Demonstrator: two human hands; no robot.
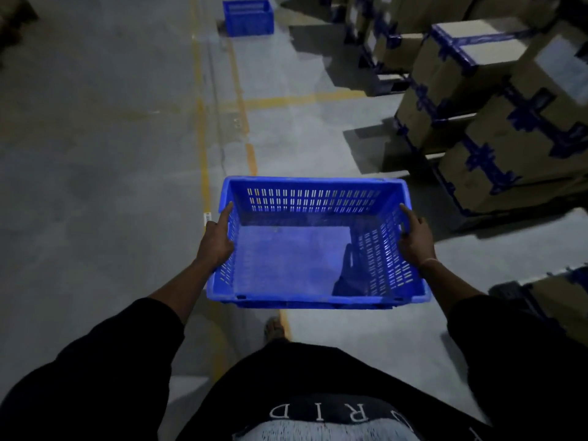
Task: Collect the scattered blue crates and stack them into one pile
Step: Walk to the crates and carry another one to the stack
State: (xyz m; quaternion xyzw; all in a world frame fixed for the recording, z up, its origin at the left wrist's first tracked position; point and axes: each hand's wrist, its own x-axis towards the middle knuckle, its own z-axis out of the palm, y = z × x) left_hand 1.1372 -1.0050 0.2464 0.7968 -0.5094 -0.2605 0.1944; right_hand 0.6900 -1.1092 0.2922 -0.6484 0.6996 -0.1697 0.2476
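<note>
Head view: hands (313, 235) grip crate (286, 262) sides.

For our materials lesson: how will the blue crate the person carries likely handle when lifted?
The carried blue crate looks empty with slotted walls, so it is probably light. It seems stiff: the left hand and right hand grip only its side rims, and it shows no sag.

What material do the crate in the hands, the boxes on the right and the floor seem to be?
Held crate: moulded plastic by its look, blue, slightly glossy, with regular slotted walls and a thick rim. Boxes: likely cardboard, matt brown, sealed with blue tape. Floor: probably concrete, grey and smooth, with painted yellow lines.
</note>
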